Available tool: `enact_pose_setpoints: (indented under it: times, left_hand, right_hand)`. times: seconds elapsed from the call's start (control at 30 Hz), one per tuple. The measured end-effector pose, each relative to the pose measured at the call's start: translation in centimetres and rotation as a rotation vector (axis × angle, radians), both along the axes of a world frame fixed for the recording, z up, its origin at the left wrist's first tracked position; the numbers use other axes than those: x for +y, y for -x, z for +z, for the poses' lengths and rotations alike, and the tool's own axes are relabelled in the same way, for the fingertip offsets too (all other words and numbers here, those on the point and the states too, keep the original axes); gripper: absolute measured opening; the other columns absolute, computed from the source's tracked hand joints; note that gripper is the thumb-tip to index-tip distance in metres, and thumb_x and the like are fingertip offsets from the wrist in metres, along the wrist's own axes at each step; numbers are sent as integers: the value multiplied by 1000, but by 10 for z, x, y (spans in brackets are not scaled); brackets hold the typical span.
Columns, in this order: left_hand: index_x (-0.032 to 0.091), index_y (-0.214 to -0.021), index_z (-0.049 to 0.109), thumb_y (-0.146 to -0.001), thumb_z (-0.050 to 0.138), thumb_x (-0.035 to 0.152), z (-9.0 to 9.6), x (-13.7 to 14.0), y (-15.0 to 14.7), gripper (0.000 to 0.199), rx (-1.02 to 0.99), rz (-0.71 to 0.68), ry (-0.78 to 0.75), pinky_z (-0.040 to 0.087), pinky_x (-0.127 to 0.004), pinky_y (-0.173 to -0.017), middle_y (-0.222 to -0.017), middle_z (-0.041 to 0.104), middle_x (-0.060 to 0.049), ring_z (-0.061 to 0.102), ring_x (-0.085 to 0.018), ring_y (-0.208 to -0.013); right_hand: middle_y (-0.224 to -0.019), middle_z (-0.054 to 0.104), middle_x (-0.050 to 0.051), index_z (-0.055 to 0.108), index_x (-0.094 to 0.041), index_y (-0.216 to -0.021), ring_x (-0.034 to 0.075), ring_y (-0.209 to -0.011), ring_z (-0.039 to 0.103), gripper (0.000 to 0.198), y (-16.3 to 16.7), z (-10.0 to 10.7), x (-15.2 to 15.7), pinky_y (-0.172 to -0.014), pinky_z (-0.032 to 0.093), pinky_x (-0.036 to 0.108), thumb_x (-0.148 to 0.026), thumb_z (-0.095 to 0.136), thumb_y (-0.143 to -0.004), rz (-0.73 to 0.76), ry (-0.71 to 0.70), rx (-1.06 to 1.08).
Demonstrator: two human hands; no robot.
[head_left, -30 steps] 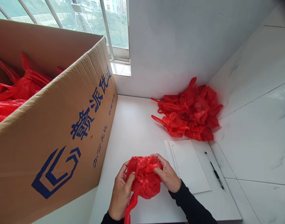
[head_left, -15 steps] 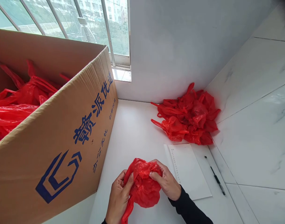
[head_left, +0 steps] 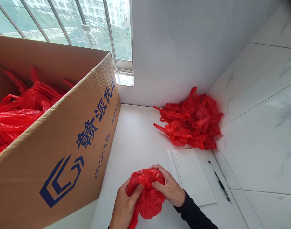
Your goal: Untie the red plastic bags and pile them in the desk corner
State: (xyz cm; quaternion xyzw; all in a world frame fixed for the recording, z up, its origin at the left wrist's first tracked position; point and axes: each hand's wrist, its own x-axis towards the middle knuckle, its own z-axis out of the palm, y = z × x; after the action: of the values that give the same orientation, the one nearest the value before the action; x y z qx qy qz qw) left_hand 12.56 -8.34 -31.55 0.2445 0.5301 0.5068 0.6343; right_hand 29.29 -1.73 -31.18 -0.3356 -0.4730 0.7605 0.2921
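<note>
A crumpled red plastic bag (head_left: 151, 203) is bunched between my two hands above the white table (head_left: 131, 133). My left hand (head_left: 126, 202) grips its left side, thumb lying on top, and a strip of the bag trails down past that palm. On the other side my right hand (head_left: 169, 186) pinches the bag with thumb and fingers near its gathered middle. The fingers beneath the plastic are partly hidden. Beyond my hands, a heap of crumpled red plastic bags (head_left: 195, 122) lies against the wall corner.
At left stands a tall cardboard box (head_left: 71, 136) with blue lettering, holding more red bags (head_left: 23, 105). A notebook (head_left: 195, 178) and a black pen (head_left: 220, 183) lie right of my hands. Behind are a barred window (head_left: 88, 28) and a marbled tile wall (head_left: 262, 127).
My left thumb has shifted inward across the bag, and the bag's bunched shape has altered and sits slightly lower. Both hands keep their hold. The view has tilted up slightly.
</note>
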Motion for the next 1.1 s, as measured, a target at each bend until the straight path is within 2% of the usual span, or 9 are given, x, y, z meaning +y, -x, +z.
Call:
enact_pose_setpoints:
  times: [0.07,0.17,0.4,0.47,0.6,0.73,0.8,0.97,1.1]
  left_hand:
    - [18,-77,69,-71,80,35,-1,-1,0,22,8,17,44,45,-23,-59,-71,63,0,51,-16,-64]
    - [16,-60,56,-68,81,40,-1,-2,0,35,52,60,99,36,-21,-51,-59,50,2,38,-12,-56]
    - [20,-55,41,-68,76,54,-7,-3,-2,50,48,109,172,30,-22,-47,-53,37,5,30,-11,-52]
    - [20,-58,45,-70,75,54,-6,-4,-2,47,11,124,172,33,-22,-49,-54,39,5,34,-12,-54]
    - [18,-74,62,-74,76,45,-3,-4,-2,30,25,61,53,46,-24,-62,-69,58,0,50,-17,-68]
    - [16,-77,67,-70,80,37,-5,0,1,25,42,36,45,46,-24,-58,-69,62,-1,52,-17,-63]
    - [15,-77,70,-67,82,33,-5,1,0,24,10,43,59,44,-23,-55,-65,60,-1,51,-15,-60]
    - [18,-108,73,-77,74,37,10,-5,-6,37,-306,215,135,51,-26,-61,-79,69,-5,63,-20,-69]
    - [23,-123,67,-74,75,31,19,-8,-6,50,-359,273,117,54,-27,-74,-98,75,-5,68,-24,-87]
  right_hand:
    - [-82,60,-1,59,-20,-95,15,-74,55,11,0,0,1,-72,44,29,-26,64,-87,-15,-10,13]
    - [-79,58,-1,60,-19,-90,14,-72,53,13,1,1,2,-70,43,28,-31,63,-90,-39,-10,17]
    - [-86,61,0,59,-20,-105,15,-77,56,27,5,5,0,-77,47,31,-34,72,-86,-36,-17,69]
    - [-86,62,1,61,-18,-98,15,-76,57,25,6,1,0,-75,46,30,-37,71,-86,-46,-11,55]
    - [-83,62,2,61,-16,-89,15,-76,58,27,5,-7,0,-72,46,28,-42,68,-89,-62,-19,49]
    - [-94,67,2,57,-22,-113,18,-85,63,35,3,1,0,-81,49,33,-39,72,-86,-85,4,49]
    - [-96,68,4,57,-22,-113,20,-88,63,36,3,6,0,-83,49,34,-39,72,-86,-83,-2,58]
    - [-97,68,5,59,-20,-103,21,-89,64,23,6,8,1,-86,50,36,-40,65,-91,-168,-5,76]
    - [-109,67,6,51,-25,-123,24,-99,65,44,6,3,2,-94,49,42,-42,69,-87,-198,72,129]
